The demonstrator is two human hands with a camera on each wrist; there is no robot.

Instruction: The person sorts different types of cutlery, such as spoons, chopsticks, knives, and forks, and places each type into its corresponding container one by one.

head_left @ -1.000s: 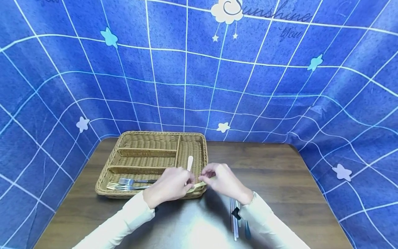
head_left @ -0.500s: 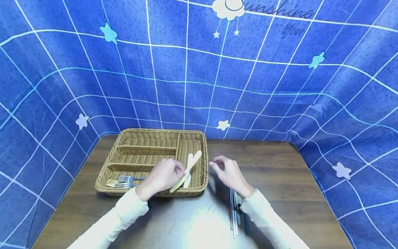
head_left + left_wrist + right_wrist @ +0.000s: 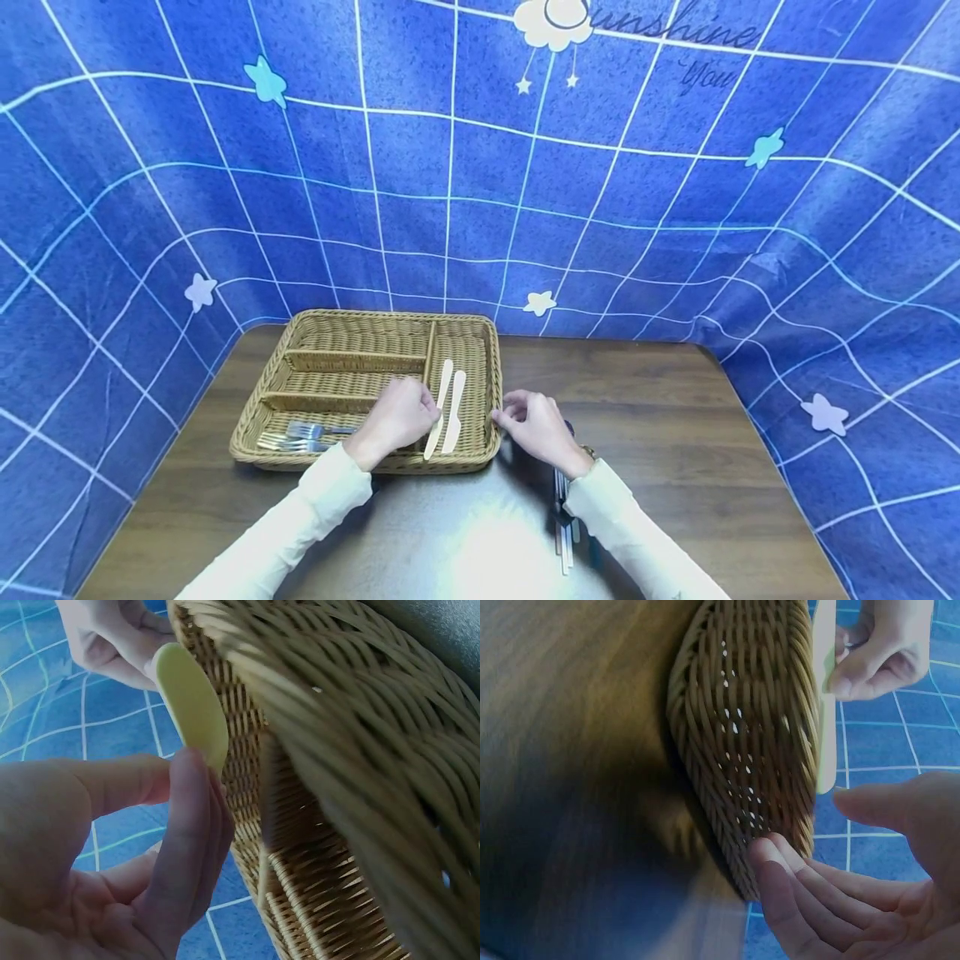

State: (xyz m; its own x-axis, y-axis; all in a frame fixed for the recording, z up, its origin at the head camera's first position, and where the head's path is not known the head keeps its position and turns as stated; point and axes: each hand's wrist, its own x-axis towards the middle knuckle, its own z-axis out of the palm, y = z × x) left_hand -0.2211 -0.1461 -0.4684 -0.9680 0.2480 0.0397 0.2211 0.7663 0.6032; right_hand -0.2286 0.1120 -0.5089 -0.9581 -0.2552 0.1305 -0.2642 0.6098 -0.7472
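Observation:
My left hand [image 3: 400, 413] pinches a pale wooden knife [image 3: 191, 701] between thumb and fingers, over the right compartment of a wicker cutlery basket [image 3: 375, 315]. A second wooden knife [image 3: 453, 421] lies in that compartment, just right of the held one and nearly parallel to it. At the basket's right rim is my right hand [image 3: 536, 427], with nothing in its grasp. In the right wrist view its fingertips [image 3: 765, 855] are at the woven outer wall and the thumb stands apart from them.
Several forks [image 3: 303, 431] lie in the front left compartment, partly hidden by the left arm. Several chopsticks [image 3: 564, 554] lie on the wooden table [image 3: 637, 400], partly under the right forearm. A blue patterned cloth [image 3: 585, 192] rises behind and at both sides.
The right hand lets go of the wooden knife, draws away, then comes back to the basket's rim. The left hand turns the knife from crossing the other one to lying alongside it.

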